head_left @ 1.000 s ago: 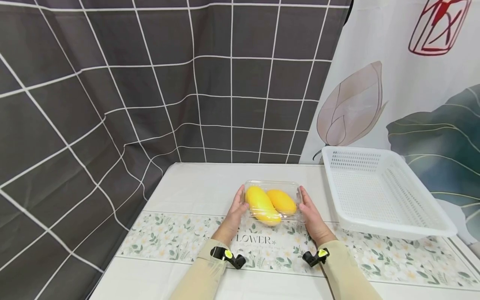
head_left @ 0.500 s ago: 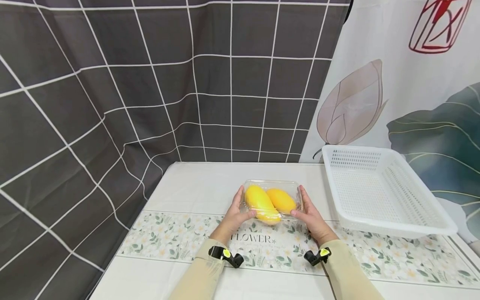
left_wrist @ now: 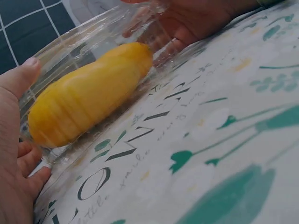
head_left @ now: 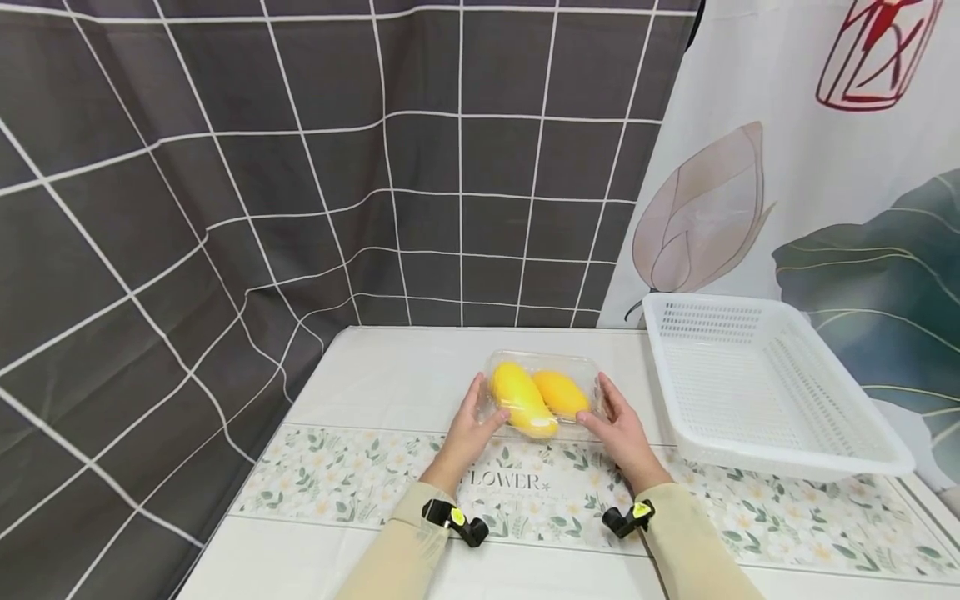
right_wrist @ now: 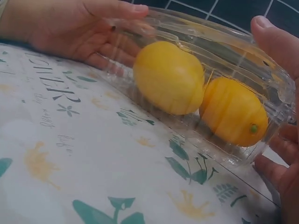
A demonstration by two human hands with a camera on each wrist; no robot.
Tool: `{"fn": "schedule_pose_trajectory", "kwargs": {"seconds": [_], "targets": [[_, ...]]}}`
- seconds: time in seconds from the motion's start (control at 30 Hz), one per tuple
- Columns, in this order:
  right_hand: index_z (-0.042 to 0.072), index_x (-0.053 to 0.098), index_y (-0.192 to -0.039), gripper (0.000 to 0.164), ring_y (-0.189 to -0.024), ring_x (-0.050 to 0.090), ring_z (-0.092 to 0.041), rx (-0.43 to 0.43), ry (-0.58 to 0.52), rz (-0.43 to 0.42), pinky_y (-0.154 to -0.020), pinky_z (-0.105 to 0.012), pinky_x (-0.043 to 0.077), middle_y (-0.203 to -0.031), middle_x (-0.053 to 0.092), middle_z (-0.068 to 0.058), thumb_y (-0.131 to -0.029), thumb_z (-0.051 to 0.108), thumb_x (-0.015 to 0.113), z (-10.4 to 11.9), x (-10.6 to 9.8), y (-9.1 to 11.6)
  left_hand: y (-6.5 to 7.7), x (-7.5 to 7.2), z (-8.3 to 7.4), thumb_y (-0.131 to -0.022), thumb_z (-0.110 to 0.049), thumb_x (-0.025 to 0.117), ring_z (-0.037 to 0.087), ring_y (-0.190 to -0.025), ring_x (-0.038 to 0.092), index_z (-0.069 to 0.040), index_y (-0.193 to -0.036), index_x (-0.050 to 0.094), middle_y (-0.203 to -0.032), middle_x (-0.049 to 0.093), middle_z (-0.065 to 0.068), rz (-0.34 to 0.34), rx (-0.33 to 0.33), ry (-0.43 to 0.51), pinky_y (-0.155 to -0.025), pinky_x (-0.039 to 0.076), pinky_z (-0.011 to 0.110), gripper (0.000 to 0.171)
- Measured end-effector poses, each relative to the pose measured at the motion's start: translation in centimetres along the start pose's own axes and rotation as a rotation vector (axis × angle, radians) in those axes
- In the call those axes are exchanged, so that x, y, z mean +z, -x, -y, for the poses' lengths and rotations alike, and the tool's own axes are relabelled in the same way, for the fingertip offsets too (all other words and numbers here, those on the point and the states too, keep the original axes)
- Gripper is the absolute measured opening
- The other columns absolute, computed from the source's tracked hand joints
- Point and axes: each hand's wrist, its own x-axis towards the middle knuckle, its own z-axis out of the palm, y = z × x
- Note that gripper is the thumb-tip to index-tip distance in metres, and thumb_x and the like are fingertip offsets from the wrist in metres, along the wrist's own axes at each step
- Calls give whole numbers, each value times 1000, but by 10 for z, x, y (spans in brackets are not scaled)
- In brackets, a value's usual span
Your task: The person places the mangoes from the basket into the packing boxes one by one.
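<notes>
A clear plastic box (head_left: 585,368) sits over the table's middle, with two yellow mangoes inside. The longer mango (head_left: 522,402) lies slanted on the left, and the smaller mango (head_left: 561,392) lies beside it. My left hand (head_left: 467,437) holds the box's left end, thumb on the near side and fingers around the end. At the opposite end, my right hand (head_left: 624,439) grips it the same way. In the right wrist view a green spot marks the end of the smaller mango (right_wrist: 233,112). The box's near bottom edge looks at or close to the tabletop.
A white perforated plastic basket (head_left: 787,461) stands to the right of my right hand. The white table cover (head_left: 405,367) has a floral band with lettering. A dark grid-patterned curtain (head_left: 495,158) hangs behind and at left; a white printed curtain (head_left: 802,50) hangs at back right.
The thumbs have moved inward along the box's near side. The box and mangoes have shifted slightly away from me, both hands still holding the ends. The basket has stayed put.
</notes>
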Motion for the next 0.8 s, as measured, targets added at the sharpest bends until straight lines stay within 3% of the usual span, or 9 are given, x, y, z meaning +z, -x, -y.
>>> {"fn": "schedule_pose_trajectory", "kwargs": {"seconds": [0.03,0.13,0.27,0.57,0.7,0.8], "targets": [[12,21,-162,84,-154,17,-32,8,16,-22,-125,-47,19,-168,17,-10,-97,23,72,1,1,-2,-1,1,1,-94,-47,69,32,-152,25,-22,-164,14,-166,24,6,-3,1,-1,-123,16,58,93],[13,32,-159,78,-149,30,-32,30,57,-103,-122,-47,28,-164,30,-11,-96,31,73,2,3,-9,-7,4,1,-99,-47,62,34,-151,25,-22,-164,11,-168,20,7,-13,14,-25,-123,17,57,87],[13,41,-156,72,-146,37,-29,38,55,-177,-120,-42,34,-160,38,-12,-95,36,73,0,7,-17,-14,7,1,-103,-47,53,36,-152,23,-21,-165,8,-169,14,7,-28,20,-47,-123,18,54,81],[17,40,-157,69,-148,34,-32,34,114,-257,-121,-46,30,-160,39,-12,-99,48,63,-4,18,-37,-35,15,-1,-112,-39,26,35,-152,20,-13,-164,12,-167,20,14,-134,24,-56,-125,16,51,60],[19,37,-158,64,-149,31,-34,59,135,-253,-122,-48,28,-162,36,-11,-103,46,56,-4,22,-42,-44,16,3,-112,-34,26,36,-152,21,-10,-163,15,-166,22,16,-165,26,-38,-125,16,51,58],[22,39,-158,58,-144,39,-34,77,139,-260,-119,-50,33,-160,39,-10,-106,46,48,-5,19,-44,-51,17,7,-112,-34,27,35,-152,22,-10,-163,17,-166,24,15,-172,21,-4,-125,16,50,57]]}}
